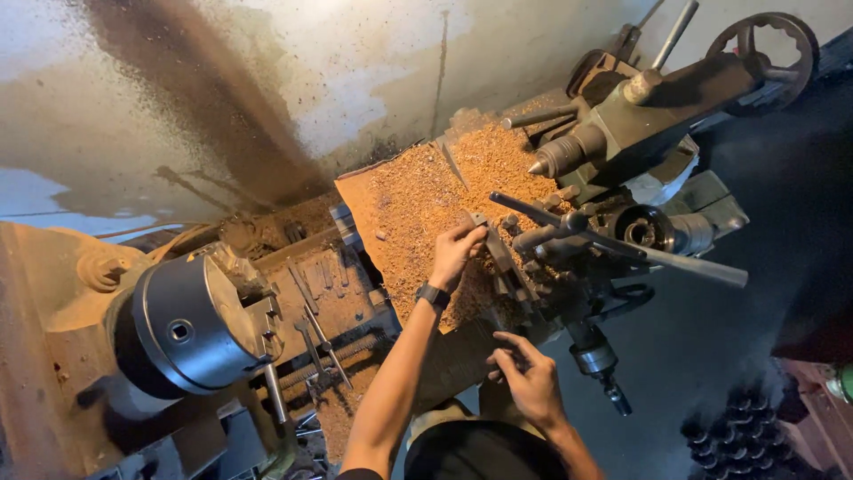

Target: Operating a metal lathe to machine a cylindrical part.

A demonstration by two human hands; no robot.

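Observation:
I look down on a metal lathe. My left hand, with a black band on the wrist, reaches over a tray of brown metal chips and pinches the top of the tool post. My right hand sits lower, at the front of the carriage, fingers curled against a dark part; what it grips is hidden. The tool post handle sticks out to the right of my left hand.
A steel chuck with jaws stands at the left. The tailstock, with a pointed centre and a handwheel, lies at the upper right. Wrenches rest on the bed. Dark round parts are stacked at the lower right.

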